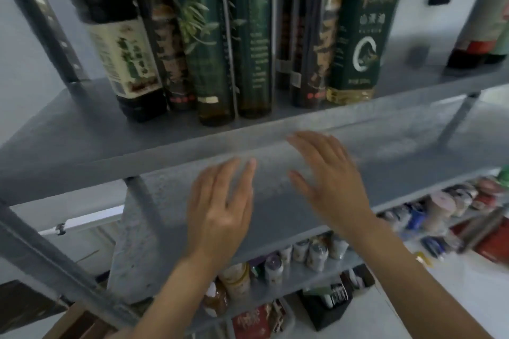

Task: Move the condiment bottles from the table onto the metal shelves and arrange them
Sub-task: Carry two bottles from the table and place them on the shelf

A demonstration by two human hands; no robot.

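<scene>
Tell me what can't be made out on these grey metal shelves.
In the head view:
- Tall dark green bottles: tops cut off by the upper edge.
- Dark bottle with a red band: cropped by the right edge.
- Small jars lower down: labels too blurred.
- Left hand and right hand: motion blur hides whether they touch the grey middle shelf.

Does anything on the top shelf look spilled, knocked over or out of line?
Nothing spilled or toppled. The bottles on the top shelf stand in a tight group; their lean looks like wide-angle distortion. Only the red-labelled bottle far right stands apart.
</scene>
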